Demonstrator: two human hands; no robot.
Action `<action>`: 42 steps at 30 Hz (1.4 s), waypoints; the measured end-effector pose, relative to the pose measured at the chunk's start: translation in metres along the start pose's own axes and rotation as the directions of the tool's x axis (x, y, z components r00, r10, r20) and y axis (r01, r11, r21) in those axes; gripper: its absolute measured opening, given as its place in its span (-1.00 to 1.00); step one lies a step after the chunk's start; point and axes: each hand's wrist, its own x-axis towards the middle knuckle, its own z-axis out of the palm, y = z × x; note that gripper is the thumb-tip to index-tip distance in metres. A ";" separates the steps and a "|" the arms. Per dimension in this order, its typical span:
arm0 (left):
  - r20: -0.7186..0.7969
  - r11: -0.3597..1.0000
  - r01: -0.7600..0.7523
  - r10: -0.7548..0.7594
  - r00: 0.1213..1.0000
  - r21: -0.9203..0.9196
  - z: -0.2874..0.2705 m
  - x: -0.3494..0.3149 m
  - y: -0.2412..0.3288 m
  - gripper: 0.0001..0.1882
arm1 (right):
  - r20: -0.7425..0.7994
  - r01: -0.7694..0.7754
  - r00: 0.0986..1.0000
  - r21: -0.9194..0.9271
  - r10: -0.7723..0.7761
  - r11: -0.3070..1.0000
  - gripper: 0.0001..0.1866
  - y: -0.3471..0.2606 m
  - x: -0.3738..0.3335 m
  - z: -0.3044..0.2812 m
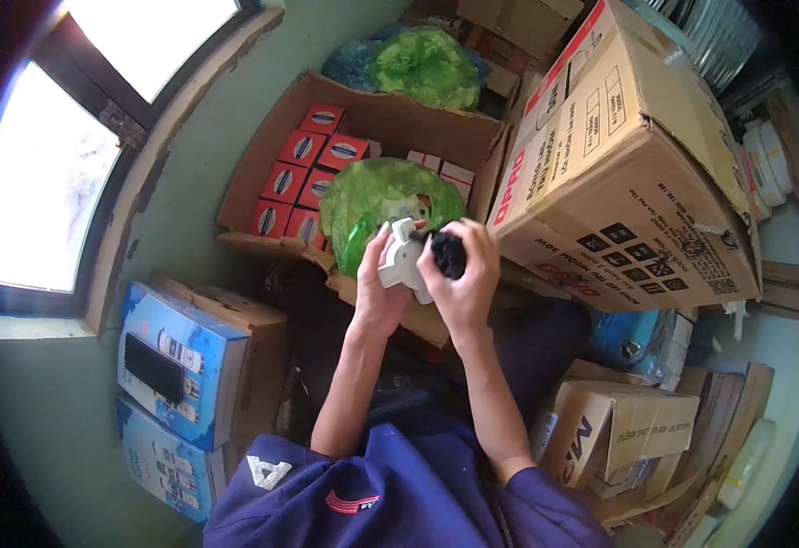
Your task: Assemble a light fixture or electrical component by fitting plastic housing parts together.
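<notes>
In front of my body, my left hand (380, 300) is closed around a white plastic fitting (405, 262) with stubby lobes sticking out. My right hand (472, 290) grips a dark, bunched black bundle (449, 255) close against the fitting. The bundle could be coiled cord, but its kind is not clear. Just beyond both hands, a green plastic bag (360, 194) lies in an open cardboard carton (395, 111). Small red and white boxes (282, 183) are stacked in that carton, left of the bag.
A large printed carton (591, 173) rises close on the right. Blue and white boxes (180, 342) stand at the left, with a black phone (153, 368) on top. Another opened carton (632, 416) sits at lower right. More bags (425, 68) lie behind; a window (47, 173) is at left.
</notes>
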 end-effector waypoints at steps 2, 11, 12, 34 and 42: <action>-0.037 0.999 0.021 -0.022 0.999 -0.029 -0.003 -0.001 0.000 -0.41 | -0.025 -0.037 0.999 0.013 0.037 0.999 -0.62 -0.015 0.003 0.004; -0.004 0.995 -0.074 0.074 0.997 -0.067 0.003 -0.011 0.016 -0.46 | 0.167 0.172 0.970 0.035 -0.176 0.984 -0.54 -0.020 -0.008 -0.003; -0.001 0.996 -0.062 0.062 0.998 -0.070 0.003 -0.011 0.013 -0.49 | 0.111 0.122 0.986 0.018 -0.124 0.992 -0.55 -0.016 -0.002 -0.001; 0.056 0.932 -0.052 0.034 0.998 0.359 0.007 -0.010 0.015 -0.50 | 0.009 -0.293 0.939 0.545 0.344 0.786 -0.84 0.002 -0.002 -0.004; -0.070 0.934 -0.055 0.085 0.994 0.353 -0.005 -0.005 0.014 -0.56 | 0.245 -0.519 0.848 0.559 0.469 0.646 -0.76 0.018 -0.025 -0.004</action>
